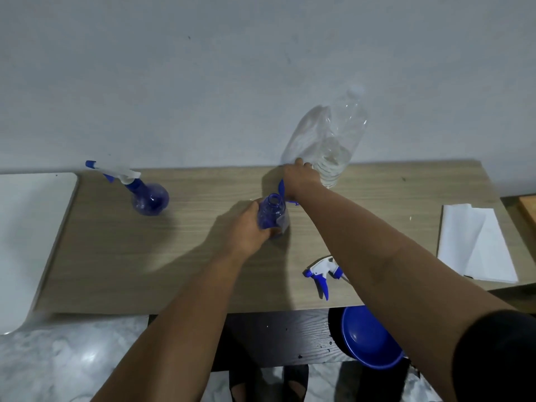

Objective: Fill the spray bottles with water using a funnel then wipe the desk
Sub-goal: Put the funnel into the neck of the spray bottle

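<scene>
Steadying the open spray bottle [273, 213] gripped in left hand [249, 231], right hand [300, 177] grasping the blue funnel [282, 189] behind it; next I'd seat it in the neck.

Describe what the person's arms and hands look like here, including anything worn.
Both forearms are bare. The left hand and right hand wear no gloves, rings or watch that can be seen. A black sleeve covers the right upper arm; no sleeve shows on the left.
</scene>
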